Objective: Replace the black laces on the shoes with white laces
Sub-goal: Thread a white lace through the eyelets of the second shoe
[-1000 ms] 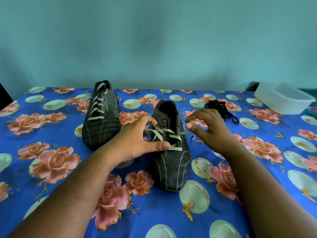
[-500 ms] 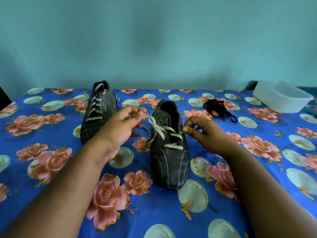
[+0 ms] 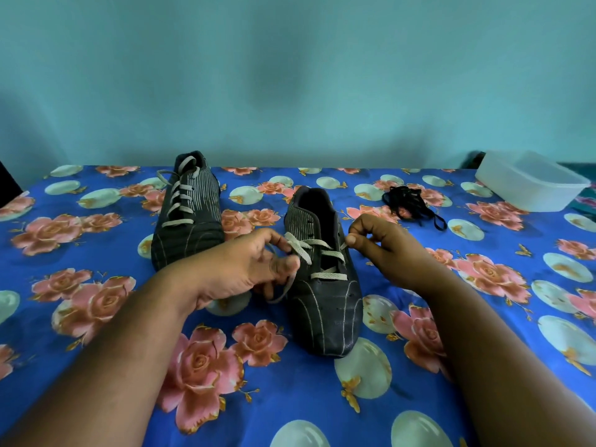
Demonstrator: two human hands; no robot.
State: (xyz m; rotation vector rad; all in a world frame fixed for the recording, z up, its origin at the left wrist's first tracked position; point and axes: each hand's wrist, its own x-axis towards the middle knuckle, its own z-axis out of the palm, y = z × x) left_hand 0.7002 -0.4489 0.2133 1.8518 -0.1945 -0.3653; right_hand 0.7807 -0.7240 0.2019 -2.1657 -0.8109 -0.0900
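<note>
Here both hands pinch white lace (image 3: pixel 317 253) ends on the near shoe (image 3: pixel 325 304): left hand (image 3: pixel 248 269), right hand (image 3: pixel 383 246); beyond the right hand, a tub (image 3: pixel 532 185), contents unclear.

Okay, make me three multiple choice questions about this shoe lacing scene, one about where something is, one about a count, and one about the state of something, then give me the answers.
1. Where does the black lace pile lie?
A. inside the plastic container
B. on the cloth, between the near shoe and the container
C. on the far shoe

2. How many shoes are on the floral cloth?
A. one
B. two
C. three

3. How far is the near shoe laced with its white lace?
A. partly, upper eyelets empty
B. fully, tied in a bow
C. no lace at all

Answers:
1 B: the pile sits on the cloth, left of the plastic container.
2 B: only the near shoe and the far shoe show.
3 A: the left hand and right hand each pinch a loose end.
</note>
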